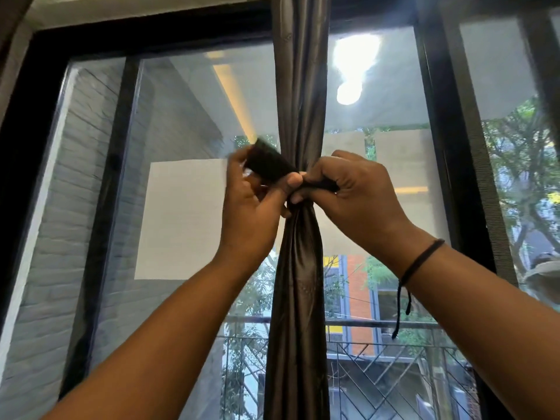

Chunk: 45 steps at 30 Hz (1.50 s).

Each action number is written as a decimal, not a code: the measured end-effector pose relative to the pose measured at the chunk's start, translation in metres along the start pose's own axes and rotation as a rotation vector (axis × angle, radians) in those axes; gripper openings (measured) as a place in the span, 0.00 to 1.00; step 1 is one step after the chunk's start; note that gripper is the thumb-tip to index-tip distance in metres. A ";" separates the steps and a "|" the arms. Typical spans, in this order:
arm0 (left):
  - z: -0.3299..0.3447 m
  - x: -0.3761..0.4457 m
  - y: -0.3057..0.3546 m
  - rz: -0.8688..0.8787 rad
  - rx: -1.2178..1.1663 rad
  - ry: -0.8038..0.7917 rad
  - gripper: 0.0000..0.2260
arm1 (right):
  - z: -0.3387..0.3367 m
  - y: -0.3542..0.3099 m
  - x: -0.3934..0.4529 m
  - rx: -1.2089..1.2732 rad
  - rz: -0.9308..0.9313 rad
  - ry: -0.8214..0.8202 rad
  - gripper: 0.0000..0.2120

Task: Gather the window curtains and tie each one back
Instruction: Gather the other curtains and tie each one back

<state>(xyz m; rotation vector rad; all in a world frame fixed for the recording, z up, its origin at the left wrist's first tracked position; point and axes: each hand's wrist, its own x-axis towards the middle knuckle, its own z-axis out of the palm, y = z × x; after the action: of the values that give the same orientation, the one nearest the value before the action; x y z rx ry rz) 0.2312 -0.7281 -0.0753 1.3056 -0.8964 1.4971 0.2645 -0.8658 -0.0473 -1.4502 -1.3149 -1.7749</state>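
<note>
From the head view, we see the gathered curtain [298, 122] hanging mid-window, cinched at its waist. Our left hand [253, 201] pinches the dark tieback strap [269, 165]; our right hand [354, 189] grips its other end. The fabric looks soft and slippery, so we judge it best gripped at the bunched waist.

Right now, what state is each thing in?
curtain: gathered into a bunch, cinched at the middle.
tie-back band: round the curtain, ends not yet joined.
left hand: holds the band's loose end.
right hand: pinches the band's other end.
window: shut.
</note>
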 end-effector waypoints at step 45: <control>0.001 -0.025 0.017 0.118 1.058 -0.238 0.11 | -0.017 0.010 0.056 0.162 0.628 -1.196 0.15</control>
<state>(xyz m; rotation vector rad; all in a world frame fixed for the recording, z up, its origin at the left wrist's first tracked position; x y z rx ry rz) 0.2156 -0.7383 -0.0994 2.2354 -0.2661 2.0369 0.2476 -0.8745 0.0085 -2.5648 -1.1633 -0.2976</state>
